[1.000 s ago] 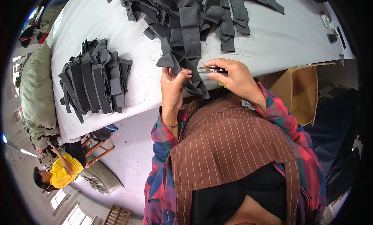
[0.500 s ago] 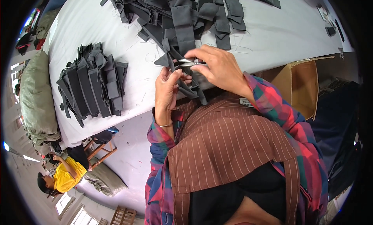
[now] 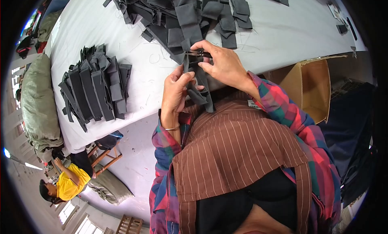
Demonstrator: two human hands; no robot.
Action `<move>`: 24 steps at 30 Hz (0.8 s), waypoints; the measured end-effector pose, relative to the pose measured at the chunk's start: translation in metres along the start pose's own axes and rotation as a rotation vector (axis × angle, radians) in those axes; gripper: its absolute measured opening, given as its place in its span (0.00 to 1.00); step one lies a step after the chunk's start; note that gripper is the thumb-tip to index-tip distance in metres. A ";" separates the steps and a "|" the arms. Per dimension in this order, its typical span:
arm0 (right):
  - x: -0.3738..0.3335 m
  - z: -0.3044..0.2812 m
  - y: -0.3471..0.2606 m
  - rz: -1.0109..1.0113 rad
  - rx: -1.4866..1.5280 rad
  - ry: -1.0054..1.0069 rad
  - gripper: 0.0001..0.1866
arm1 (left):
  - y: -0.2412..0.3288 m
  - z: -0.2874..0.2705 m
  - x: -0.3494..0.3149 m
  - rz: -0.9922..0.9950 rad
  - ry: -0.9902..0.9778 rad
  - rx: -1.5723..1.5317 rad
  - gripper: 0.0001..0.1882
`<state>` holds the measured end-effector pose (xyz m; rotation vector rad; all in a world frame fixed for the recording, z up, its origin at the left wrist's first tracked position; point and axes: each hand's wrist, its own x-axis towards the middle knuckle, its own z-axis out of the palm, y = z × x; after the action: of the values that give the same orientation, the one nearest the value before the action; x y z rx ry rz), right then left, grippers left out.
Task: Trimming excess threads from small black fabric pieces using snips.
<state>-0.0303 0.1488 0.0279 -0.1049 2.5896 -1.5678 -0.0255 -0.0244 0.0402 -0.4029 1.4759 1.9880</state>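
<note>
My left hand pinches a dark grey fabric strip near the table's front edge, and the strip's lower part hangs toward my apron. My right hand is closed around small thread snips. Their blades lie across the fabric just above my left fingertips, where the strip runs on toward the pile. Beyond my hands a loose pile of dark grey fabric strips spreads over the white table. A neater stack of strips lies to the left.
An open cardboard box stands right of me below the table edge. A stuffed greenish sack lies at the far left. A person in a yellow shirt sits near a wooden stool. Loose threads lie on the tabletop.
The snips and my right hand have moved slightly up and left, and the blades now look closed together at the strip. My left hand still holds the fabric.
</note>
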 end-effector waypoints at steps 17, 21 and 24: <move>-0.015 -0.011 -0.003 0.166 0.446 -0.009 0.27 | -0.003 0.008 -0.010 0.195 -0.077 0.228 0.30; -0.021 -0.004 0.000 0.038 0.171 0.058 0.31 | -0.004 0.019 -0.014 0.188 -0.206 -0.006 0.30; -0.021 0.002 0.010 0.045 0.209 0.077 0.29 | -0.008 0.014 -0.013 0.200 -0.238 0.019 0.29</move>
<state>-0.0095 0.1537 0.0195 0.0327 2.4445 -1.8483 -0.0087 -0.0134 0.0462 -0.0071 1.4275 2.0909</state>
